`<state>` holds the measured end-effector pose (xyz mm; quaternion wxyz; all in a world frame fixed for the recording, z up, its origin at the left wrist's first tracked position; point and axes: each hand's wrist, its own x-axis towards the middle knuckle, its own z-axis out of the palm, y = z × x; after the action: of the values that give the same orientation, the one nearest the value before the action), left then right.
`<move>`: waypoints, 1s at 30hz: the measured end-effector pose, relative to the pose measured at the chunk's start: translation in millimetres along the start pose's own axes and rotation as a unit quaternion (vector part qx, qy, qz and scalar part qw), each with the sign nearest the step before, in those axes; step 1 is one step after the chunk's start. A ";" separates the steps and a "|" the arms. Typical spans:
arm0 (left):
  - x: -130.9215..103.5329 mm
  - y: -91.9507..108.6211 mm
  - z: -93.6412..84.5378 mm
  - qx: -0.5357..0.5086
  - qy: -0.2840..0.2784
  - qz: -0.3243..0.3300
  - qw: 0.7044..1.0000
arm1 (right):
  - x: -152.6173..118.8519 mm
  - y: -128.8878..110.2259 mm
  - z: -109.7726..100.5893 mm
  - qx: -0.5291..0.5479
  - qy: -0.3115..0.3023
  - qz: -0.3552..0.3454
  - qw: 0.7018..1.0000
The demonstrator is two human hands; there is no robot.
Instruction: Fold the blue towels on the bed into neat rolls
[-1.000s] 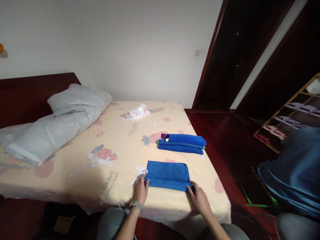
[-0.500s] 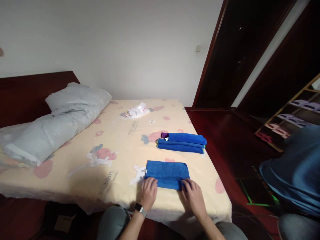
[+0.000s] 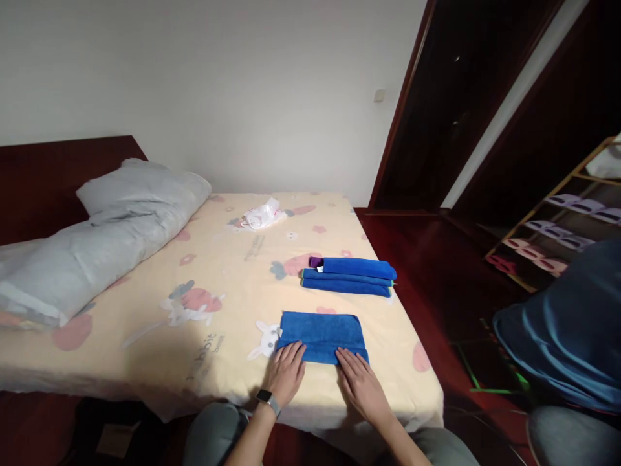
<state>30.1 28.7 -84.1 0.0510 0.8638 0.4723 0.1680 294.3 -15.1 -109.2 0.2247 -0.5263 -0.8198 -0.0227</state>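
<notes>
A blue cloth point(image 3: 323, 329) lies on the bed near its front edge, its near part folded over. My left hand point(image 3: 287, 370) rests flat on the cloth's near left corner, fingers extended, a watch on the wrist. On the near right part of the same cloth lies my right hand point(image 3: 358, 378), also with outstretched fingers. Beyond it are several folded blue cloths point(image 3: 348, 282) side by side, with a small purple piece point(image 3: 315, 261) at their left end.
A grey quilt point(image 3: 140, 213) lies along the bed's left side. A white plastic bag point(image 3: 263, 215) sits at the far side of the patterned sheet point(image 3: 242, 285). At the right are a person in blue point(image 3: 567, 330) and a rack of slippers point(image 3: 557, 226).
My right hand has moved left and flattened on the cloth's near edge. My left hand has slid slightly forward onto the cloth. The view has shifted a little to the right.
</notes>
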 end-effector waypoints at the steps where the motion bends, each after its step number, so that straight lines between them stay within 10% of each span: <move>1: 0.3 0.1 1.4 -0.002 0.001 -0.004 1.000 | -0.7 1.5 0.7 -0.004 0.002 0.010 1.000; 20: 4.0 -26.2 10.6 -0.047 0.027 -0.046 0.997 | -12.9 35.8 7.2 -0.016 0.018 0.088 0.996; 30: -8.2 -34.4 -29.5 -0.118 -0.002 -0.082 0.990 | -16.2 37.5 -20.4 0.102 -0.034 0.166 0.980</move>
<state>-11.5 38.6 -66.9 0.1672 0.8104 0.5183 0.2158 339.7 -17.8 -104.7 0.2502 -0.6296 -0.7262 0.1165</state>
